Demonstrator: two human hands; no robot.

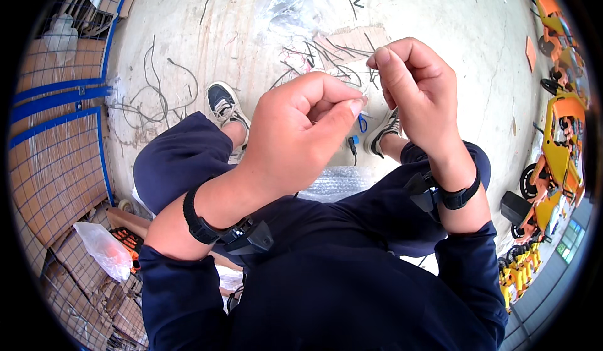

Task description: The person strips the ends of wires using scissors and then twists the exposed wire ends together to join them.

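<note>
My left hand (301,134) is closed in a pinch, thumb against curled forefinger. A tiny pale bit shows at its fingertips, too small to name. Higher and to the right, my right hand (418,93) also pinches with thumb and forefinger. Whatever it may hold is hidden or too thin to make out. The two hands are apart, raised above the floor between my knees. Below the left fingertips a small blue loop-shaped thing (362,123) shows in part. Close by lies a black cable with a blue-tipped connector (353,143).
Cut black wire pieces (323,52) lie scattered on the concrete around a cardboard scrap (358,38). Beyond is a clear plastic bag (292,11). Bubble wrap (333,184) lies between my legs. A blue mesh cage (59,162) stands left; orange and yellow wheeled machines (559,143) line the right.
</note>
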